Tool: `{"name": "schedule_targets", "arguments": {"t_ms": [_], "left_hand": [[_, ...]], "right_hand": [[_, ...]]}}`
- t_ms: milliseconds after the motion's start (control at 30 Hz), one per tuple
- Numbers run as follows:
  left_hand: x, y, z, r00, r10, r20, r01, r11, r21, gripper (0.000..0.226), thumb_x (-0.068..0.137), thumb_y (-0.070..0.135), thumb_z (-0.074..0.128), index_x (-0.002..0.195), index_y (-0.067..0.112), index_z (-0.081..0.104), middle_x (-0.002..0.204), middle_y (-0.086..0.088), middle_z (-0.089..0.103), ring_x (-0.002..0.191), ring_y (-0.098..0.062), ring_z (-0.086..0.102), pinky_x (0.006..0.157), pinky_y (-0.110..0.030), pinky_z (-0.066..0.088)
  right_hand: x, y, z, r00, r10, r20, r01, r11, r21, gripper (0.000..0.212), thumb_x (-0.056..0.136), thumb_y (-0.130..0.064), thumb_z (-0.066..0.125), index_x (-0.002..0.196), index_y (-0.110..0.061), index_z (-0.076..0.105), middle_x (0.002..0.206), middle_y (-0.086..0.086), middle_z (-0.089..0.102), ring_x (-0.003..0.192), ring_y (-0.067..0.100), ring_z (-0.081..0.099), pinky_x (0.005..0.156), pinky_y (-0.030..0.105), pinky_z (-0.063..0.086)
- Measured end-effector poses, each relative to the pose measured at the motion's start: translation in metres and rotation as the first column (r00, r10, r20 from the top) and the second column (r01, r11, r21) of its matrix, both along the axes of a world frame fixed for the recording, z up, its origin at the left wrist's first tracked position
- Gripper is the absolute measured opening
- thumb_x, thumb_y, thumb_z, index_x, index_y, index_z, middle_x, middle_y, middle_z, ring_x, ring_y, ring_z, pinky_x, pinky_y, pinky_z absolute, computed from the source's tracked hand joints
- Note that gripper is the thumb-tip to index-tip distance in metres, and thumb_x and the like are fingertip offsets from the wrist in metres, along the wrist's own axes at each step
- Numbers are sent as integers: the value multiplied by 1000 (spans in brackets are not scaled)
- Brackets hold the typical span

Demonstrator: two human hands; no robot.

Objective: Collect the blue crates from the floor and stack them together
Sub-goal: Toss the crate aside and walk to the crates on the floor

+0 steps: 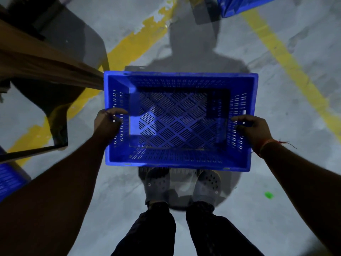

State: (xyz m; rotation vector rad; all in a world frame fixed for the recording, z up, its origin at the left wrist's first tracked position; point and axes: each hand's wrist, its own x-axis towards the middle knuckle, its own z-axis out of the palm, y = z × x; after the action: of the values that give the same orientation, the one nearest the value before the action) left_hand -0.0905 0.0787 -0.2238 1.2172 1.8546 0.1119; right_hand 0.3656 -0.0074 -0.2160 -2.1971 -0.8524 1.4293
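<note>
Blue crate [180, 121] held level above the grey floor [276, 209], over the person's feet, nothing in it. Left hand [107, 122] grips its left rim, right hand [252, 129] its right rim, fingers curled over. Second blue crate [9, 180] at left edge, contents not visible.

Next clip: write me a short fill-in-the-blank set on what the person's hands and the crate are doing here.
1. The left hand and right hand grip the short ends of a slotted plastic crate coloured ____.
2. The crate holds ____ inside.
3. The lines painted on the grey concrete floor are ____.
4. Below the crate, the person's feet wear perforated grey ____.

Missing words: blue; nothing; yellow; clogs
</note>
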Motion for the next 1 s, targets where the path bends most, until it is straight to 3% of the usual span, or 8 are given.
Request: {"name": "schedule_targets", "arguments": {"t_ms": [133, 267, 400, 500, 567, 667, 800, 1000], "left_hand": [[-11, 2, -2, 984, 70, 163, -60, 996, -63, 27, 80, 8, 62, 92, 27, 77, 115, -15, 71, 100, -43, 68, 84, -65, 55], [-7, 4, 33, 971, 76, 225, -61, 995, -74, 26, 87, -1, 67, 91, 22, 76, 113, -13, 71, 97, -33, 70, 86, -58, 58], [-11, -6, 94, 963, 79, 257, -57, 994, -92, 24, 84, 8, 74, 93, 29, 79, 115, -10, 73, 102, -35, 70, 87, -60, 57], [-6, -16, 158, 970, 49, 239, -34, 997, -66, 24, 76, 23, 79, 95, 38, 79, 113, -6, 74, 99, -30, 72, 87, -56, 58], [7, -20, 209, 975, 8, 223, 1, 999, -37, 28, 80, 18, 80, 90, 44, 78, 112, -5, 74, 96, -27, 72, 86, -51, 59], [23, -25, 282, 979, -94, 182, 92, 996, 17, 31, 83, 18, 78, 86, 48, 75, 110, -3, 73, 98, -24, 71, 87, -47, 59], [41, -27, 376, 961, -220, 170, 206, 974, 97, 24, 67, 47, 74, 89, 57, 73, 105, 5, 77, 97, -14, 72, 87, -44, 58], [93, -18, 501, 911, -392, 127, 361, 908, 213, 26, 79, 17, 81, 86, 42, 77, 86, 14, 77, 81, -4, 71, 76, -29, 56]], "right_hand": [[7, 0, -3, 998, 31, -55, -30, 999, 14, 40, 81, 18, 61, 101, -15, 72, 111, 13, 68, 107, 38, 64, 92, 51, 54], [21, -4, 29, 994, 46, -97, -42, 998, 46, 35, 81, 16, 63, 100, -13, 72, 111, 20, 69, 91, 28, 66, 83, 38, 60], [30, -25, 98, 987, 106, -120, -100, 993, 56, 41, 81, 13, 67, 94, -25, 77, 98, 19, 71, 85, 24, 62, 77, 43, 55], [35, -46, 157, 987, 148, -55, -142, 985, 95, 46, 80, 7, 73, 89, -38, 77, 80, 8, 71, 67, 10, 59, 66, 31, 52], [38, -60, 200, 987, 161, -2, -160, 979, 130, 46, 80, 2, 75, 91, -42, 75, 68, -6, 65, 58, 5, 54, 64, 24, 46], [45, -84, 267, 994, 106, 30, -109, 982, 154, 39, 81, -5, 76, 98, -41, 76, 77, 1, 70, 69, 20, 65, 73, 42, 53], [60, -120, 354, 999, -24, 24, 20, 985, 172, 33, 82, -10, 76, 100, -38, 76, 95, 9, 75, 91, 34, 71, 82, 56, 56], [85, -171, 459, 987, -147, 71, 126, 963, 239, 32, 81, -12, 76, 99, -39, 76, 88, 4, 75, 83, 24, 71, 80, 51, 57]]}}
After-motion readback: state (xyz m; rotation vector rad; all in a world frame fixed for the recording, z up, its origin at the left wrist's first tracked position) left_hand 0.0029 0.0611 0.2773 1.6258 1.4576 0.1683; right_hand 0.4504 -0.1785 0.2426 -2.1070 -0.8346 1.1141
